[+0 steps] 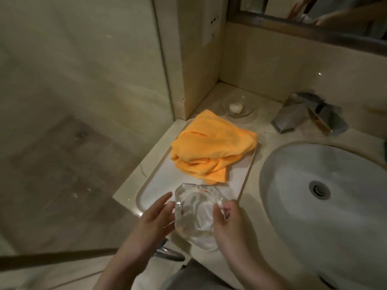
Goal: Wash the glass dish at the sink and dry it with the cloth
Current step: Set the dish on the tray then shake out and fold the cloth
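The scene is dim and warm, with a yellow-green cast over the stone walls and counter. Light seems to come from above and to the right, since the sink (326, 197) bowl is the brightest area and the floor at left falls into murk. Small glints sit on the glass panel (83, 122), the counter edge and the tap (310, 114). The cloth (211, 145) throws a soft shadow on the tray (152, 185). The whole frame is soft and smeary; the dish (199, 216) shows only pale streaks of glare. Straight lines bow towards the edges, and the corners darken.
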Tool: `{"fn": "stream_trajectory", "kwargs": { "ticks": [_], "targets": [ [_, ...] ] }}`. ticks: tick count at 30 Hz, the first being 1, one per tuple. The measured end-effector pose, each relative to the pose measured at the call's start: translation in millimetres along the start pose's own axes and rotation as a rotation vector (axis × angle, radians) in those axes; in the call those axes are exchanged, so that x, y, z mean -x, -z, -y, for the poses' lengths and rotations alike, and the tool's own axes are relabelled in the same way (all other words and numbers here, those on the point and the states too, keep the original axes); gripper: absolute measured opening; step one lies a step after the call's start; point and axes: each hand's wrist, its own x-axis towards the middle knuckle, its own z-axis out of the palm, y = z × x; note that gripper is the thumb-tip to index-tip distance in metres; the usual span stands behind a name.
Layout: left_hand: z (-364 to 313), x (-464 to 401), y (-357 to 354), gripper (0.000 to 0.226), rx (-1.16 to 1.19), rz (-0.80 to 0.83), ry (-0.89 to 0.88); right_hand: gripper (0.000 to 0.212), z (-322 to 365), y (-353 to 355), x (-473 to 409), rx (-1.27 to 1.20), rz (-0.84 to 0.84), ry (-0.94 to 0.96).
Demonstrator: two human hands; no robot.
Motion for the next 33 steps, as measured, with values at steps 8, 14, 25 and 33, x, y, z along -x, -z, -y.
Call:
{"fn": "stream_trajectory", "kwargs": {
  "ticks": [8,14,25,33],
  "targets": [
    [2,-33,19,0.028,-0.194,-0.009,-0.093,0.012,12,-29,3,-0.104,0.167,-0.155],
    [11,-57,29,0.027,-0.288,-0.04,-0.08,0.012,9,-35,-1,-0.072,0.216,-0.178],
    [8,-64,31,0.029,-0.371,-0.014,-0.101,0.014,11,-29,-9,-0.118,0.286,-0.223],
    [7,-60,30,0.025,-0.394,-0.026,-0.073,0.024,6,-30,-15,0.009,0.285,-0.156]
  ]
}}
